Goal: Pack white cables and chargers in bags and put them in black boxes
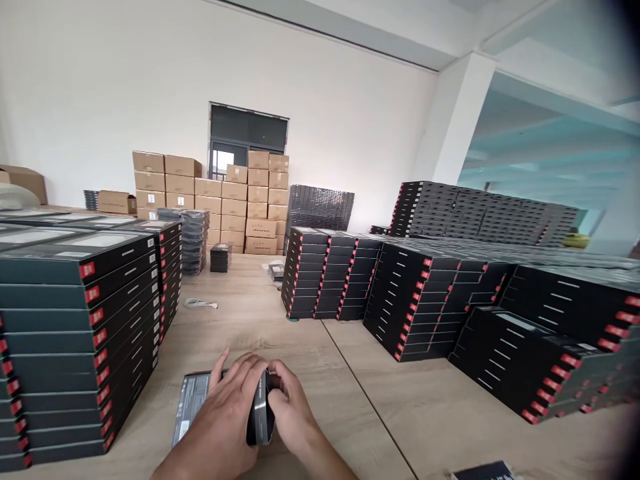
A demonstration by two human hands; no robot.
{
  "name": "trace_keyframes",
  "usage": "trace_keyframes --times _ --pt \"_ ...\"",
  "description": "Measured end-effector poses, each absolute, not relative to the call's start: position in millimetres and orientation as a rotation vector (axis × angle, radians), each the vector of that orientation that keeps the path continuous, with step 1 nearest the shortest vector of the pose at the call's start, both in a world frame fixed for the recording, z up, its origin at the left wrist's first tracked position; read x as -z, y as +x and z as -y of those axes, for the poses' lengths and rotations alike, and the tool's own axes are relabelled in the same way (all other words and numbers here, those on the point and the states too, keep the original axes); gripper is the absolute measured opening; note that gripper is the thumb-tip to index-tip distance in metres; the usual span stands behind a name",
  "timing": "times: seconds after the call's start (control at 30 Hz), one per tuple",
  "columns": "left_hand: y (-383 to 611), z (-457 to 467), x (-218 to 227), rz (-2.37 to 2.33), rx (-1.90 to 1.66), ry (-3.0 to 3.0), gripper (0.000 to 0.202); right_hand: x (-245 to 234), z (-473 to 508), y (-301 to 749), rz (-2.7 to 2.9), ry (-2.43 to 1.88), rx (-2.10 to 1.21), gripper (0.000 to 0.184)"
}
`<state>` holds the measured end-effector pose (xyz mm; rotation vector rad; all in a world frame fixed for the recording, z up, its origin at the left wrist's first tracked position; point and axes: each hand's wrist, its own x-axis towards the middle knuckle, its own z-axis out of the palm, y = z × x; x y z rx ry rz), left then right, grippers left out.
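At the front of the wooden table, a small black box (260, 410) with a grey band along its narrow side stands tilted on edge between my hands. My left hand (233, 400) lies along its left face, fingers together and pressed against it. From the right, my right hand (290, 397) grips its upper edge, the thumb and curled fingers closed on it. My own fingers hide much of this box. Beneath and left of my left hand lies a flat dark printed piece (191, 403) with small text and a white label; whether it joins the box I cannot tell.
Tall stacks of black boxes with red corners rise at the left (75, 333) and right (410, 307). A coiled white cable (200, 303) lies ahead on the table (240, 320). Brown cartons (233, 207) are piled by the back wall. A dark packet (483, 471) sits at the near right.
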<state>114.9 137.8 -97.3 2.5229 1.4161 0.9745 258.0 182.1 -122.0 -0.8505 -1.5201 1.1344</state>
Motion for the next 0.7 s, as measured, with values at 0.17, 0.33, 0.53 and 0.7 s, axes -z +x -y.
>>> trace_keyframes --times 0.17,0.33,0.53,0.7 --pt "118.0 -134.7 92.4 -1.558 -0.879 2.558 0.093 125.4 -187.9 258.5 1.402 -0.857 -1.110 0.027" --pt "116.6 -138.9 96.3 -1.650 -0.978 2.474 0.094 121.7 -192.2 267.6 1.340 -0.943 -1.008 0.029" --pt "114.6 -144.1 91.8 -1.764 -1.164 2.333 0.095 121.5 -199.3 276.0 1.767 -0.932 -0.333 0.023" --pt "114.5 -150.5 87.8 -1.662 -1.161 2.429 0.090 135.7 -223.5 273.5 1.740 -1.079 -0.529 0.031"
